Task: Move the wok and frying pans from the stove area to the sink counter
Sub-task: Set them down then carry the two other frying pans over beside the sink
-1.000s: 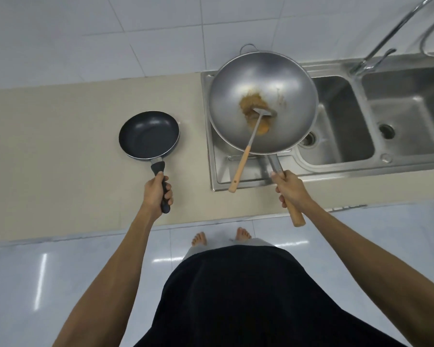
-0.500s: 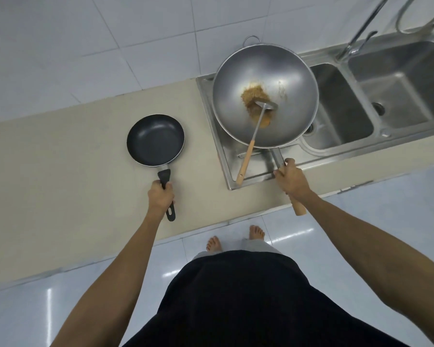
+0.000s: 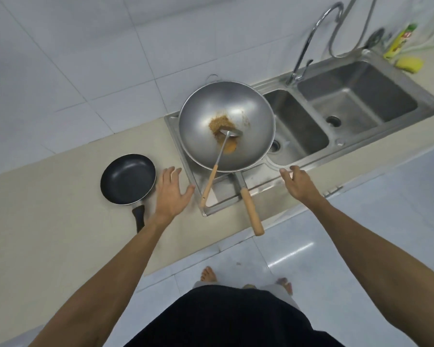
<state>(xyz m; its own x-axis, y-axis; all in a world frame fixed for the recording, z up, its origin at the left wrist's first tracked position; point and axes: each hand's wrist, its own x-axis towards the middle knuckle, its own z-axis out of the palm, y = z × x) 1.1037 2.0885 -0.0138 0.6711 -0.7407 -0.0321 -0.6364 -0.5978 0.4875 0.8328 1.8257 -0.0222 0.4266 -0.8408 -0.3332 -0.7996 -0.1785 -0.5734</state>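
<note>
On the worktop point(image 3: 60, 221), one frying pan point(image 3: 127, 179) and one wok point(image 3: 226, 125) with one spatula point(image 3: 217, 161) rest released, both hands, left point(image 3: 172, 194) and right point(image 3: 298, 184), now spread open, holding nothing.

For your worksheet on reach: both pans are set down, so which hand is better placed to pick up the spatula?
Probably left. The left hand hovers open just beside the spatula handle; the right hand is beyond the wok handle.

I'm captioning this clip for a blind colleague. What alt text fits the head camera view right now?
Seen from above, both hands hover open over a beige counter, the left hand beside a black frying pan, the right hand near a steel wok. The wok sits on the sink drainboard, holding brown residue and a wooden-handled spatula.
</note>
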